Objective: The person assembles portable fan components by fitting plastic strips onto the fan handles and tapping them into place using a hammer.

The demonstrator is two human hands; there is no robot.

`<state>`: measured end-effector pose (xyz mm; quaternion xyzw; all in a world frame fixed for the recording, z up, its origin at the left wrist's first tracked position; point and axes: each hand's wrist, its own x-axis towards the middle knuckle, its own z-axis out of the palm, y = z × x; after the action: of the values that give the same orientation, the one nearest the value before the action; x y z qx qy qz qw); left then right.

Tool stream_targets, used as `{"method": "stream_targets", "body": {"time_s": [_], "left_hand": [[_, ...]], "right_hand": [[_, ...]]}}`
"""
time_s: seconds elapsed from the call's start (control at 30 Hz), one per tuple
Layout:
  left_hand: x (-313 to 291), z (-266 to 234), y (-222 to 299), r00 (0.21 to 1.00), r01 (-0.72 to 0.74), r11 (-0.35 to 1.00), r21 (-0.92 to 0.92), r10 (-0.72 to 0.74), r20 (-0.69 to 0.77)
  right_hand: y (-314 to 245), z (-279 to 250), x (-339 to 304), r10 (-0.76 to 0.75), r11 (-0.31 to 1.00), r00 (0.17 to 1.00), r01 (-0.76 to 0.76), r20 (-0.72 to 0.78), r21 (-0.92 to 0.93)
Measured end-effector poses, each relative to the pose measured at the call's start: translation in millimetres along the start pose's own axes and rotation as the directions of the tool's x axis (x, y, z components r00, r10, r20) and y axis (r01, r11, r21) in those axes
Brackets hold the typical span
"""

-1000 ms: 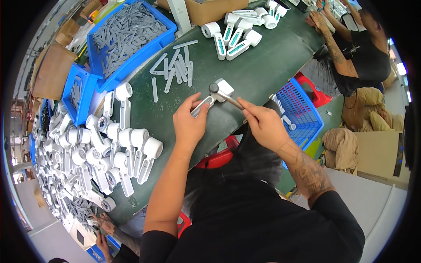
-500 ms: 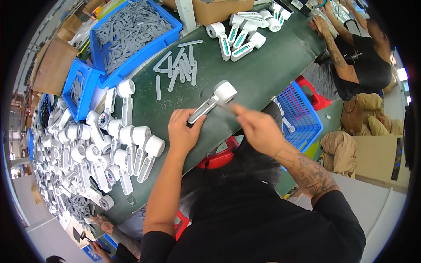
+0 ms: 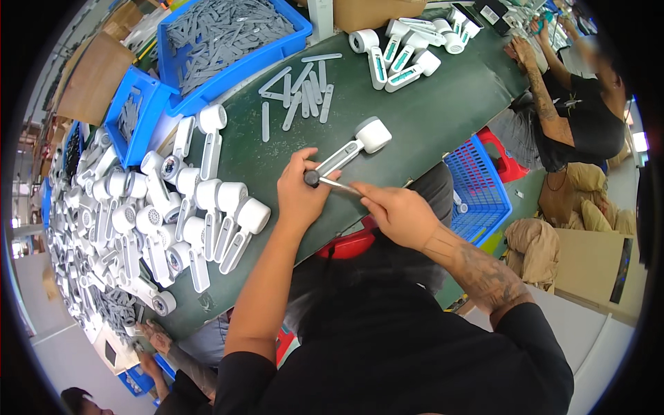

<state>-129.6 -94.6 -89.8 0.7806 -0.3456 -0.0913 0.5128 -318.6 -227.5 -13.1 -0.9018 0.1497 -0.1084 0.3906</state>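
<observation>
On the green table, my left hand [image 3: 301, 194] is closed around the lower handle of a white shower head [image 3: 374, 135]. Its round head points away to the right, and a grey strip lies along the handle. My right hand [image 3: 401, 216] grips a small hammer [image 3: 340, 185] with a thin metal shaft. The hammer's dark round head is at the handle's near end, beside my left fingers; whether it touches is unclear. Several loose grey strips [image 3: 305, 104] lie beyond my left hand.
White shower heads [image 3: 225, 197] crowd the left side; several with green strips [image 3: 403, 78] lie at the far right. A blue tray [image 3: 238, 77] and small blue bin [image 3: 153, 119] hold grey strips. A blue basket [image 3: 478, 197] and a co-worker [image 3: 577, 128] are on the right.
My right hand, blurred near the shower head's neck before, has come down and left, bringing the hammer's head to the handle's end. My left hand keeps its grip. The whole view has shifted slightly.
</observation>
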Motion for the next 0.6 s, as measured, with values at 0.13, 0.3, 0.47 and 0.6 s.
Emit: {"method": "stream_targets", "body": {"time_s": [0.13, 0.3, 0.47, 0.6], "left_hand": [[5.8, -2.0, 6.7, 0.991, 0.128, 0.991, 0.024, -0.129, 0.042], [0.5, -18.5, 18.9, 0.976, -0.167, 0.986, 0.028, 0.169, -0.137], [44.8, -136.2, 159.7, 0.788, -0.615, 0.752, -0.236, 0.581, -0.203], [45.4, -137.1, 187.2, 0.796, -0.601, 0.771, -0.208, 0.553, -0.247]], "right_hand": [[6.3, 0.9, 6.1, 0.102, 0.994, 0.986, -0.095, 0.129, -0.057], [19.0, -31.0, 15.7, 0.197, 0.936, 0.935, -0.090, -0.294, 0.341], [44.1, -55.2, 3.3, 0.376, 0.914, 0.854, -0.277, -0.359, 0.296], [63.5, -35.3, -11.2, 0.434, 0.886, 0.842, -0.334, -0.320, 0.322]]}}
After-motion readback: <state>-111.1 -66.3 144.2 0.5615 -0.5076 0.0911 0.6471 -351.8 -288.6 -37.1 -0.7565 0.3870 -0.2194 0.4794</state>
